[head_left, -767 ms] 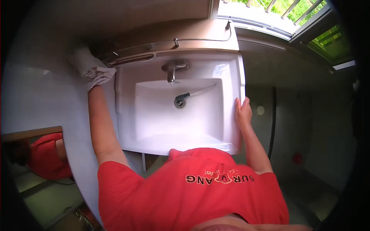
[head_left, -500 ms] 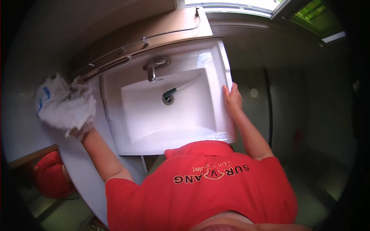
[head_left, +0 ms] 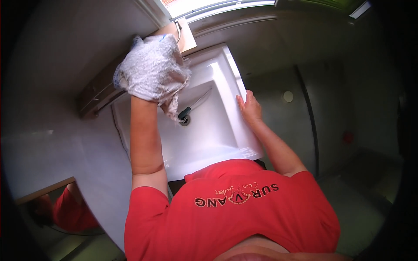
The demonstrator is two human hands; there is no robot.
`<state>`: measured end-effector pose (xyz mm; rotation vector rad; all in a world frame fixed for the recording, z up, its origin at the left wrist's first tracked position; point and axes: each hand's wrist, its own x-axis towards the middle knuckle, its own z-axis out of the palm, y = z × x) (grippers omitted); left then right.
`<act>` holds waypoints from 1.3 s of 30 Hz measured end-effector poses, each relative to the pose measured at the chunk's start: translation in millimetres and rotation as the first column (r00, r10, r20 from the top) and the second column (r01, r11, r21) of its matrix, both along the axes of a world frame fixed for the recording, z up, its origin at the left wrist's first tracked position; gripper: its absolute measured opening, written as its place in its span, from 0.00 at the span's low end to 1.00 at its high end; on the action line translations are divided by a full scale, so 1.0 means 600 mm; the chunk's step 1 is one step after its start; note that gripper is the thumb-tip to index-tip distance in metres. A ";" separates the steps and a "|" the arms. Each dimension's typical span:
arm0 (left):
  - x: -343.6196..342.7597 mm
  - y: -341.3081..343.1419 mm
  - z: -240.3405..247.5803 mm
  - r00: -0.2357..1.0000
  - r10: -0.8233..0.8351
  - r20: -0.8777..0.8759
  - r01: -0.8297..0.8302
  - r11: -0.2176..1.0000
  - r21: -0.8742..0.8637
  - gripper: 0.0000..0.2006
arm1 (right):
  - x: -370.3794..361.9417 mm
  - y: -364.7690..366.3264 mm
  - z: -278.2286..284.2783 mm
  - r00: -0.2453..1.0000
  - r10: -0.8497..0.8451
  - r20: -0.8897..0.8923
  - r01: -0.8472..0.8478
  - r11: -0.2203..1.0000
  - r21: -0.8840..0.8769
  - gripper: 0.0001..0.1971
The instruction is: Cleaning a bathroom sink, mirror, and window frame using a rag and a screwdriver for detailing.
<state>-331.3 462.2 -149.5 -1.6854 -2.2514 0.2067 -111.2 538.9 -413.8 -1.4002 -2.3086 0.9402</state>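
Observation:
A white terry cloth [head_left: 152,67] covers my left hand, which holds it up over the far left part of the white washbasin [head_left: 209,145]. My left forearm [head_left: 146,137] reaches across the basin's left side, and my left fingers are hidden under the cloth. At the right edge of the basin, my right hand [head_left: 251,108] grips the rim. In the bowl lies a screwdriver [head_left: 184,114] with a dark green handle beside the drain [head_left: 185,122], its shaft pointing to the far right. The cloth hides the tap.
A wooden shelf [head_left: 188,38] with a metal rail runs along the wall behind the basin, partly covered by the cloth. A window [head_left: 204,8] is beyond it. At the lower left, a mirror [head_left: 65,213] reflects red clothing. Dark panels stand to the right.
My left hand has swung with the cloth from left of the basin to its far side, now covering the tap. My right hand stays on the rim. The view has shifted a little.

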 end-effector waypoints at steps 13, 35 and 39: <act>0.016 0.118 -0.093 0.993 -0.072 0.090 0.028 0.910 0.414 0.08 | 0.026 0.019 -0.028 0.999 -0.048 0.015 0.049 0.998 -0.042 0.21; -0.028 -0.016 -0.192 0.684 -0.303 0.664 -0.263 0.746 0.612 0.15 | 0.020 0.012 -0.020 1.000 0.001 -0.027 -0.002 0.999 -0.041 0.21; 0.004 0.010 -0.156 0.556 0.190 -0.809 -0.318 0.948 0.004 0.16 | 0.020 0.013 -0.030 1.000 -0.016 -0.015 0.016 1.000 0.018 0.21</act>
